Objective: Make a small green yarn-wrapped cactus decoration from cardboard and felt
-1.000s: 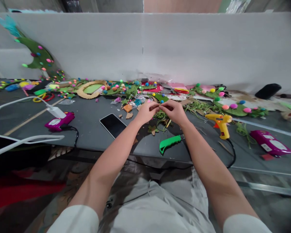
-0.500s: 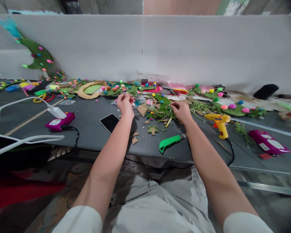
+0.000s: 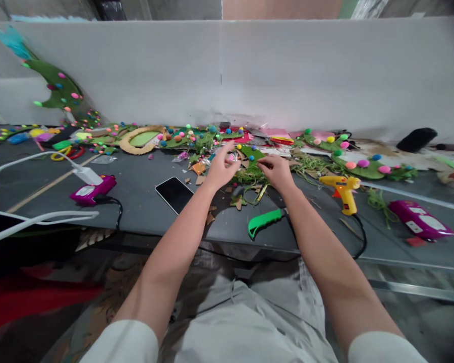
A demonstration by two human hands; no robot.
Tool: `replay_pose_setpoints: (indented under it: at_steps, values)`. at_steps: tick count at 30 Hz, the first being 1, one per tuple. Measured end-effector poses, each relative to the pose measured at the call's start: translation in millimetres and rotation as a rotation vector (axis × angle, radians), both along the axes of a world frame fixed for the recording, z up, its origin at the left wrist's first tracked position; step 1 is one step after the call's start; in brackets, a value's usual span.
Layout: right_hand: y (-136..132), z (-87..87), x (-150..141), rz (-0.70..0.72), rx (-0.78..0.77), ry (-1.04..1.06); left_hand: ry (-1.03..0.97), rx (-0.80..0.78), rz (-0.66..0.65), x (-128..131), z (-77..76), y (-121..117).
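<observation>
My left hand [image 3: 221, 168] hovers over the scraps mid-table, fingers stretched and apart, nothing visible in it. Beside it on the right, my right hand [image 3: 277, 171] pinches thumb and fingers together at the edge of a green felt piece [image 3: 254, 155] with small pom-poms on it; whatever the pinch holds is too small to make out. Shredded green strands [image 3: 245, 176] lie under and between the hands. Closer to me is a tool with a green handle [image 3: 264, 221], its far end partly hidden by my right forearm. A phone [image 3: 174, 194] lies left of my left forearm.
A yellow glue gun [image 3: 342, 190] stands at right, its black cord running to the table edge. Purple power boxes sit on the right [image 3: 419, 219] and left [image 3: 94, 190], with a white cable [image 3: 41, 218]. A beige ring [image 3: 136, 146] and pom-pom-covered felt lie along the white back panel [image 3: 155, 75].
My left hand has moved right, toward my right hand, and its fingers have spread. My right hand has shifted slightly left, still pinched.
</observation>
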State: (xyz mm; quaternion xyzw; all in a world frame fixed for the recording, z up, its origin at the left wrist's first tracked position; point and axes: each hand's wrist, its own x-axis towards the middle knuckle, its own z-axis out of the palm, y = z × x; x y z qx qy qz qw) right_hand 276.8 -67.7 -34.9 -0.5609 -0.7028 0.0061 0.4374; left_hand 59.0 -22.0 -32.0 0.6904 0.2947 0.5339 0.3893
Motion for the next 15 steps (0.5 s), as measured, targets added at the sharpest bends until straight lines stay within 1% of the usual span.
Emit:
replay_pose_setpoints:
  at_steps: [1,2,4,6,9,12,15]
  values:
    - [-2,1.0,-4,0.016,0.0,0.0,0.046,-0.047,-0.113,6,-3.0,-3]
    - [-3,1.5,-7,0.03,0.001,0.004,0.054,-0.089,-0.182,12,-5.9,-5]
    - [-5,1.6,-12,0.062,0.008,0.019,0.094,-0.151,-0.261,19,-10.1,-6]
    - [-5,0.7,-15,0.107,0.011,0.034,0.144,-0.149,-0.235,22,-11.0,-5]
    - [-4,-1.1,-16,0.153,0.006,0.027,0.265,-0.044,-0.127,19,-7.0,-5]
    - [-2,-2.3,-13,0.119,0.0,-0.006,0.321,0.077,-0.032,14,-2.4,-5]
    - [1,-4.1,-5,0.065,0.015,-0.028,0.305,0.15,0.049,9,-0.1,-2]
